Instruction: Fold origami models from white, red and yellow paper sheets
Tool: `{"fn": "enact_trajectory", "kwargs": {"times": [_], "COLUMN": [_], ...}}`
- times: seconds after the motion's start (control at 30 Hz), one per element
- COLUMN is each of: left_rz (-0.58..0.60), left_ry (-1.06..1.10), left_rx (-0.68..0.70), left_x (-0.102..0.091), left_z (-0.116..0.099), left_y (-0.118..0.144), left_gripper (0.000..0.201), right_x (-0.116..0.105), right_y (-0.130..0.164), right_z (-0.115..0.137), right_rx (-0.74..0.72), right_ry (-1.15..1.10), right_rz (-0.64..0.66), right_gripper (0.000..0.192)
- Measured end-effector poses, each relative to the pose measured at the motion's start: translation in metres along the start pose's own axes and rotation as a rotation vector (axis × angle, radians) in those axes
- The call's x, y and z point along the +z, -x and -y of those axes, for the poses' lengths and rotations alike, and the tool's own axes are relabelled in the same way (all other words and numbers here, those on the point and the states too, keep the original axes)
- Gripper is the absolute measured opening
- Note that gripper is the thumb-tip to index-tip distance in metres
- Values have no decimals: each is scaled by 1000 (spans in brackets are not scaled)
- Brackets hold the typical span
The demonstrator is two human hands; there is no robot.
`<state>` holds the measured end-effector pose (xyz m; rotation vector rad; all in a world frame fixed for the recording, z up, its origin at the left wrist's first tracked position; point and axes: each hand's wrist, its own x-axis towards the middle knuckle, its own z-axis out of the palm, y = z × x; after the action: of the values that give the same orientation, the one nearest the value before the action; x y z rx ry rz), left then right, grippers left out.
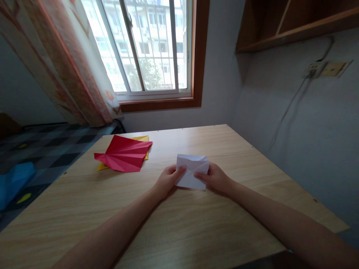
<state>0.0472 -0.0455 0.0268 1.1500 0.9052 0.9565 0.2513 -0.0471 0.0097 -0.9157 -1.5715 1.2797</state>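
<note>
Head view showed both hands pinching a folded white paper (192, 171) near the middle of the wooden surface (224, 224): left hand (167, 180) and right hand (214, 178) each had fingers closed on a lower edge, thumbs on top. Creasing well would probably need edges aligned and even pressure. A red pleated sheet (125, 154) lay on a yellow sheet (143, 139), well apart to the left.

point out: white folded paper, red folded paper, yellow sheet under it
white folded paper (193, 168): head view, upper middle of the sheet, between both hands.
red folded paper (125, 154): head view, centre of the pleated face.
yellow sheet (143, 138): head view, top corner showing past the red paper.
</note>
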Motion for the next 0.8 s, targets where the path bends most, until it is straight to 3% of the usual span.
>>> {"fn": "enact_trajectory", "kwargs": {"times": [0.3,0.8], "left_rz": [-59,-31], "left_ry": [-93,-236], "left_rx": [-32,39], "left_x": [0,-2], "left_z": [-1,-1], "left_y": [-1,0], "left_gripper": [52,51], "right_x": [1,-5], "right_y": [2,-7], "right_z": [0,-5], "right_rx": [18,96], "right_ry": [-10,-175], "right_rz": [111,28], "right_gripper": [40,42]}}
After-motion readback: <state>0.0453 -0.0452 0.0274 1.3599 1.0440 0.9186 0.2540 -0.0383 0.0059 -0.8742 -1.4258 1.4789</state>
